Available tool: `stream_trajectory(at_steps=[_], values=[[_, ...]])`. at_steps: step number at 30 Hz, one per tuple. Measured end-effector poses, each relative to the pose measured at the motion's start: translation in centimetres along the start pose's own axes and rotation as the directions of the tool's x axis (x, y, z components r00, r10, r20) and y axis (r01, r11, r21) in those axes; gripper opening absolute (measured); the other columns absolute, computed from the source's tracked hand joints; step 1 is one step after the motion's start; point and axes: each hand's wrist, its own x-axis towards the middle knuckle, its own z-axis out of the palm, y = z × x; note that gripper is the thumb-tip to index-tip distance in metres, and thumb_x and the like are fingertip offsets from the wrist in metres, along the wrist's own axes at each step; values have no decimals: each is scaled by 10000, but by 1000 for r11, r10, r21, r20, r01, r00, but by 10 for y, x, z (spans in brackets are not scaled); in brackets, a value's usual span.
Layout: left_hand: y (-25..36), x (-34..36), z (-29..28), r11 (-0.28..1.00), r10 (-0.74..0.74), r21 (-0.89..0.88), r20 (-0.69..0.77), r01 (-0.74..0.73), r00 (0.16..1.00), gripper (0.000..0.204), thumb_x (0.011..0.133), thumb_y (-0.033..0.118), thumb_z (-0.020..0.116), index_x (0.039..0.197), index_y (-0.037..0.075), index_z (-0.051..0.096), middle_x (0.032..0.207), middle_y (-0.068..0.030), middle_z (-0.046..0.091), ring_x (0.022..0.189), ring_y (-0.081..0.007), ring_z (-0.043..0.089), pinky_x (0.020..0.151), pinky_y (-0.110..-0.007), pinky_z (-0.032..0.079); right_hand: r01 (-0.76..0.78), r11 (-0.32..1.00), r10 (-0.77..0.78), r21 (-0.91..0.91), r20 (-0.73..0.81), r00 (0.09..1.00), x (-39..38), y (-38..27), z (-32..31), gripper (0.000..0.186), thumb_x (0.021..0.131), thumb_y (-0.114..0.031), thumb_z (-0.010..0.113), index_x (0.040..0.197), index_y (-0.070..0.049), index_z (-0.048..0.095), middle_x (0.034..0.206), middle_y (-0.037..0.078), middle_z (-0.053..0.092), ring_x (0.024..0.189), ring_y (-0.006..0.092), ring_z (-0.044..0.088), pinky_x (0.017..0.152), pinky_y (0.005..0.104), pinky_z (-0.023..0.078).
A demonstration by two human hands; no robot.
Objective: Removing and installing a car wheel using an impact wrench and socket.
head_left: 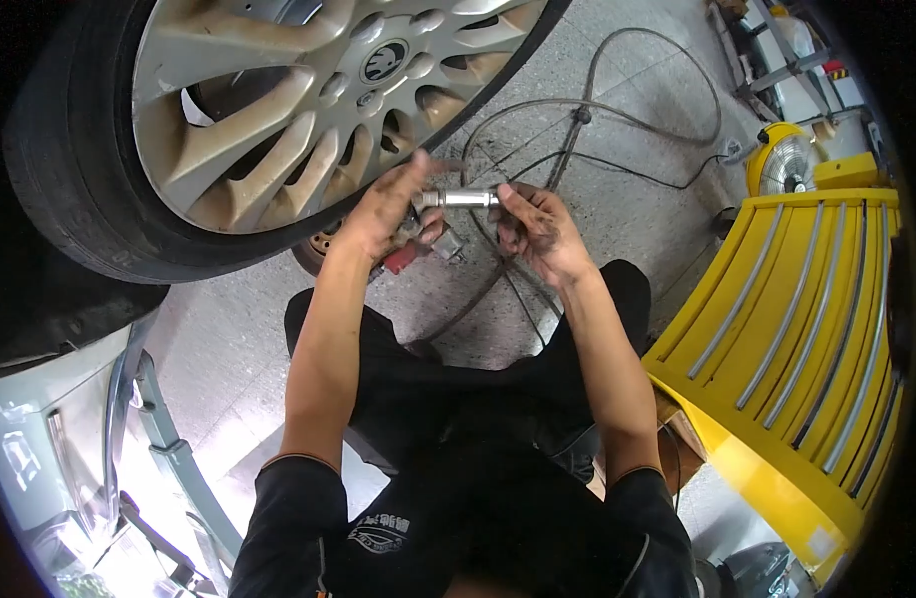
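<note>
Black shirt lowest, forearms reaching up from it. Left hand curled around a red-bodied tool just below the wheel. Right hand pinching a metal socket at its end, beside the wheel. Hoses on floor beyond; yellow stand right of the wheel.

Both hands, left hand and right hand, hold metal socket (grimy fingers) below alloy wheel.
</note>
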Motion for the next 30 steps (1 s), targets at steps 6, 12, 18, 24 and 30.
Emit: stream_trajectory(at_steps=[6,12,18,24,30], values=[[7,3,-2,970,50,-237,-3,-49,999,691,887,664,334,1000,20,557,547,-35,395,459,-180,418,403,-252,289,236,865,-284,442,44,958,14,-26,43,256,933,-226,557,1018,14,538,862,54,611,678,76,555,619,195,465],[6,2,2,973,7,-230,-35,-15,999,641,895,644,348,1048,48,524,565,-41,415,472,-188,427,403,-257,273,463,776,-457,428,-125,881,29,-67,83,289,913,-141,580,1077,91,529,893,89,614,750,136,605,674,254,516],[7,0,4,961,-20,-277,-62,2,998,592,902,625,361,977,62,531,569,-41,430,465,-182,421,405,-259,302,640,761,-624,104,-152,767,34,-74,110,366,885,-102,614,1153,121,503,911,134,640,853,149,636,741,241,514],[7,-2,13,957,31,-281,-157,-74,987,503,916,577,387,954,108,566,615,3,477,464,-116,421,414,-243,358,724,290,-952,-626,-110,285,39,-63,118,299,791,-58,639,1063,63,609,993,238,628,914,380,615,806,367,497],[2,3,13,966,86,-232,-142,-118,986,496,898,580,423,1026,119,555,715,13,547,556,-94,504,435,-228,383,609,212,-967,-764,-73,245,48,-63,123,328,823,-149,663,1065,67,609,940,228,646,839,326,654,728,336,512]])
